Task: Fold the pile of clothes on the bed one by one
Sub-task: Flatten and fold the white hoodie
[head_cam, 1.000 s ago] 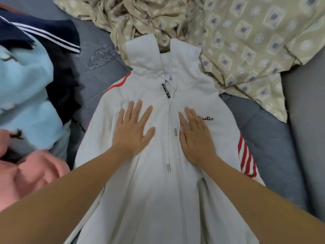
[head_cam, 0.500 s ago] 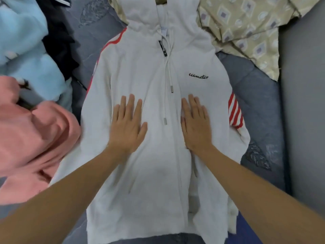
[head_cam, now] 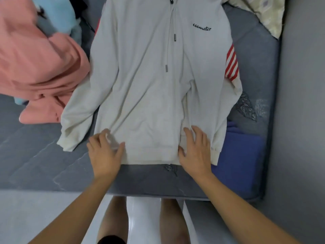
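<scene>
A white hoodie point(head_cam: 151, 81) of soft, faintly creased jersey lies face up and flat on the grey bed point(head_cam: 40, 155), its hem toward the person at 6 o'clock and its collar running out of view at 12. Two drawcords point(head_cam: 166, 50) with metal tips hang down the chest, and black script lettering point(head_cam: 201, 27) sits toward 1 o'clock. Red stripes point(head_cam: 231, 64) band the sleeve at 3 o'clock.

The left hand point(head_cam: 104, 154) grips the hem's corner at 7 o'clock, fingers curled into a bunch of fabric. The right hand point(head_cam: 195, 152) rests on the hem at 5 o'clock with fingers spread and lying flat on the cloth.

A crumpled pink garment point(head_cam: 40, 67) with thick rounded folds lies at 9 to 10 o'clock, touching the hoodie's sleeve; a pale blue fleecy piece point(head_cam: 59, 13) sits beyond it at 11. A folded dark blue item point(head_cam: 241, 155) lies just beside the cuff at 4 o'clock, and a patterned beige sheet point(head_cam: 267, 13) at 1 o'clock. The bed's near edge runs just below the hem; bare grey cover opens at 8 o'clock.
</scene>
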{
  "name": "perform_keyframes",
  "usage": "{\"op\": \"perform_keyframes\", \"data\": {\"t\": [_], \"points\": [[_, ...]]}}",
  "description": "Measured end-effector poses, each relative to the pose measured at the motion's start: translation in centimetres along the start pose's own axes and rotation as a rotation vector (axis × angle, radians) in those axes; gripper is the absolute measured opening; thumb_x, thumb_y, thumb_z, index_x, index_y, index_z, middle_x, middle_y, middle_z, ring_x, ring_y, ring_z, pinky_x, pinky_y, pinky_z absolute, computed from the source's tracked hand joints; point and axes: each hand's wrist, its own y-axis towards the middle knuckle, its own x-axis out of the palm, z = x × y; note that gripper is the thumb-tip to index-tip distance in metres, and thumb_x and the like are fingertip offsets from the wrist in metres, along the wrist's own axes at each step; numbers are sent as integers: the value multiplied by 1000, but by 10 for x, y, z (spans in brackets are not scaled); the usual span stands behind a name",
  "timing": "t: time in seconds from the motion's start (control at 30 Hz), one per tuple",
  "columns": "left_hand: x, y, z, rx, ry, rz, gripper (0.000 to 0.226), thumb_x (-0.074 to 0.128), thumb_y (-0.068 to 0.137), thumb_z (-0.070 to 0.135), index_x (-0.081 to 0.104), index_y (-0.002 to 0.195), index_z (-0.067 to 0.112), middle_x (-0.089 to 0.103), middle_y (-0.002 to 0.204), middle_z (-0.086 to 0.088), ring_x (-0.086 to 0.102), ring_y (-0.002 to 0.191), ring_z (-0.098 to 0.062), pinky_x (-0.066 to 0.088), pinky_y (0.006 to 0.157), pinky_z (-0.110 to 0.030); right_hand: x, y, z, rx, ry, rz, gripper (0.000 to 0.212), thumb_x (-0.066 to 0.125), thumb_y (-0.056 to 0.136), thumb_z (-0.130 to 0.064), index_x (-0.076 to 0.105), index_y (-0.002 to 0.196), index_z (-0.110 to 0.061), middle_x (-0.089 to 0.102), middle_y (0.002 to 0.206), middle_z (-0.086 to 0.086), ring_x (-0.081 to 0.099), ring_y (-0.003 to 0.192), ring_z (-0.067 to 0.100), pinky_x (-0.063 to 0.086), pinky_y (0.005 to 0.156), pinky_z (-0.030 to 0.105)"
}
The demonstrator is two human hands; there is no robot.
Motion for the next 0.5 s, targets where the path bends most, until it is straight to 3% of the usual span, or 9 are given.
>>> {"op": "perform_keyframes", "data": {"t": [0.13,0.23,0.3,0.37,0.5], "points": [[-13,-12,-8,94,-28,-94,85,87,77,49,46,144,17,42,137,-16,41,121,-36,39,104,-50,2,-33,7,-65,-77,-25,70,76,81,-33,50,143,-15,38,153,14,42,135,35,38,112,51],[-18,-17,-25,249,142,-238,97,91,66,57,46,147,28,34,153,-14,34,137,-38,40,108,-56,6,-48,16,-146,-144,-55,75,78,76,-34,50,144,-17,31,161,14,37,137,35,33,115,49],[-20,-17,-40,306,212,-270,92,93,66,48,49,145,30,30,157,-14,31,141,-40,43,102,-61,7,-51,21,-153,-190,-32,73,78,74,-24,51,142,-18,35,157,13,39,134,33,37,111,48],[-20,-12,-52,372,216,-258,78,91,71,31,55,140,25,33,153,-16,34,136,-42,47,94,-62,3,-44,27,-156,-214,16,70,77,73,-15,53,139,-17,44,141,11,47,121,32,45,99,45],[-23,-8,-70,498,174,-193,63,80,67,-5,63,124,13,45,131,-15,45,114,-39,55,69,-50,2,-35,33,-193,-237,44,63,76,71,-13,57,131,-12,49,114,10,48,102,32,42,76,42]]}}
